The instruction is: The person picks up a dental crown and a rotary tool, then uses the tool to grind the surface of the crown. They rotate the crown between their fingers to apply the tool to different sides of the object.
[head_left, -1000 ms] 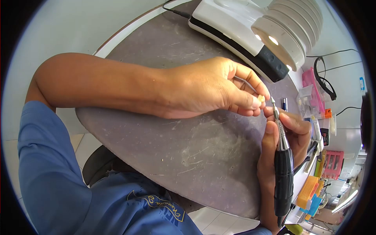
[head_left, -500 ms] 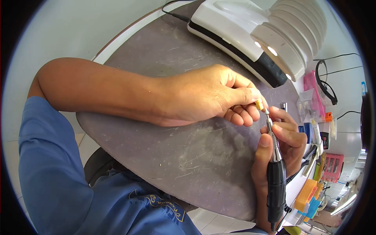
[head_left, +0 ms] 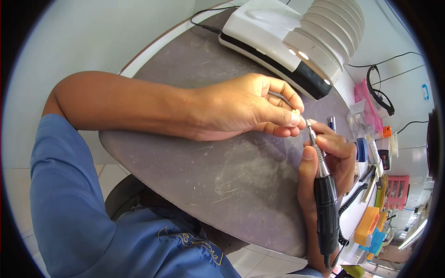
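Note:
My left hand (head_left: 245, 106) reaches in over the grey table, its thumb and fingertips pinching a small yellowish piece (head_left: 295, 112). Most of that piece is hidden by the fingers. In my right hand (head_left: 331, 160) is a black and silver rotary handpiece (head_left: 326, 204), gripped near its metal neck like a pen. Its small pale tip (head_left: 309, 123) points up at the left fingertips, very close to them. Whether the tip touches the piece I cannot tell. A coiled black cord (head_left: 344, 217) runs beside the handpiece.
A white machine (head_left: 264, 32) with a ribbed white hose (head_left: 331, 37) stands at the table's far edge. The grey tabletop (head_left: 222, 185) is scratched. To the right are safety glasses (head_left: 381, 95), a pink box (head_left: 366, 104), a blue round item (head_left: 362, 149) and an orange block (head_left: 367, 225).
The left fingers have shifted on the yellowish piece, which now shows less and sits higher and further left. The handpiece tip has moved slightly up and left.

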A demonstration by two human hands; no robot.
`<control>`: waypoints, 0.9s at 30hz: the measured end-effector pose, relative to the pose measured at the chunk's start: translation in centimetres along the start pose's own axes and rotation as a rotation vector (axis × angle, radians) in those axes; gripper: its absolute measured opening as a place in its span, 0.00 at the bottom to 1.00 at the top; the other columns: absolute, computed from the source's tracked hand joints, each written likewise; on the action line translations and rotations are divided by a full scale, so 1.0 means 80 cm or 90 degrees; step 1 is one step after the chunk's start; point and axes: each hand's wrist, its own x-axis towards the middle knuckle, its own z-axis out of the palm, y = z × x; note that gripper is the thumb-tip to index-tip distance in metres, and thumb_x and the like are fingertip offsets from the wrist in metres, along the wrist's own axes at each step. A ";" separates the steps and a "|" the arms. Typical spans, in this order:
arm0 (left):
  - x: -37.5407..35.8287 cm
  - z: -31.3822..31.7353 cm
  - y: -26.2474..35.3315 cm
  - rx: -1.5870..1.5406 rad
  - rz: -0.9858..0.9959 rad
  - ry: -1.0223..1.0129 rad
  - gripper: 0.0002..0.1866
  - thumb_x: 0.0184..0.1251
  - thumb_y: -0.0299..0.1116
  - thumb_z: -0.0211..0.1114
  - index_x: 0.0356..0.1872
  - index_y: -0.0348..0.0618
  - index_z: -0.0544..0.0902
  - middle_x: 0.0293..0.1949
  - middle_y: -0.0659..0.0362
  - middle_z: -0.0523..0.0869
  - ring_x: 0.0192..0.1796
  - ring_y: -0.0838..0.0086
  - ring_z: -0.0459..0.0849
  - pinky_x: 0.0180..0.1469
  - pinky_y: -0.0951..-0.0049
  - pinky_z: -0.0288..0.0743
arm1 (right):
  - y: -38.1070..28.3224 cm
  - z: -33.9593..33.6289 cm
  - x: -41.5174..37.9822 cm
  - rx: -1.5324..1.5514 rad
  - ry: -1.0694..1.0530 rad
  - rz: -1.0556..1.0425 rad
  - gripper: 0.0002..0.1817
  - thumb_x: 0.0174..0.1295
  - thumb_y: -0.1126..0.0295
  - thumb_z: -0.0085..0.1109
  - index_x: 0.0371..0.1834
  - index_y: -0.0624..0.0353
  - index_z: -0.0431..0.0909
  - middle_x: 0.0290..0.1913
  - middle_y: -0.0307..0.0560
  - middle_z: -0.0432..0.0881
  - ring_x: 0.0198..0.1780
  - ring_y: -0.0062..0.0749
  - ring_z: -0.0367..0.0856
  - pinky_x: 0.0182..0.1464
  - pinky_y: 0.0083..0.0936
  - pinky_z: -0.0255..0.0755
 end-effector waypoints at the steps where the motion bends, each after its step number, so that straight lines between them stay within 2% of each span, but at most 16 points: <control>1: -0.001 0.001 0.001 -0.001 -0.001 -0.002 0.10 0.64 0.30 0.63 0.44 0.39 0.75 0.43 0.58 0.80 0.45 0.78 0.80 0.50 0.81 0.75 | 0.000 0.000 0.000 -0.001 -0.006 0.001 0.13 0.52 0.78 0.63 0.37 0.66 0.69 0.35 0.54 0.78 0.45 0.47 0.83 0.43 0.28 0.77; 9: 0.002 -0.003 -0.005 -0.008 0.023 -0.029 0.10 0.64 0.27 0.63 0.44 0.38 0.75 0.43 0.58 0.80 0.48 0.78 0.80 0.53 0.79 0.76 | 0.001 0.000 0.001 0.017 -0.011 0.011 0.12 0.50 0.79 0.63 0.35 0.67 0.70 0.32 0.53 0.79 0.43 0.50 0.84 0.43 0.30 0.78; 27: 0.000 -0.002 -0.005 0.008 0.039 -0.021 0.09 0.64 0.27 0.63 0.43 0.38 0.74 0.42 0.57 0.80 0.45 0.78 0.80 0.50 0.79 0.76 | -0.002 0.005 0.003 0.022 -0.012 0.028 0.12 0.47 0.81 0.64 0.35 0.67 0.72 0.32 0.53 0.80 0.42 0.52 0.84 0.44 0.32 0.79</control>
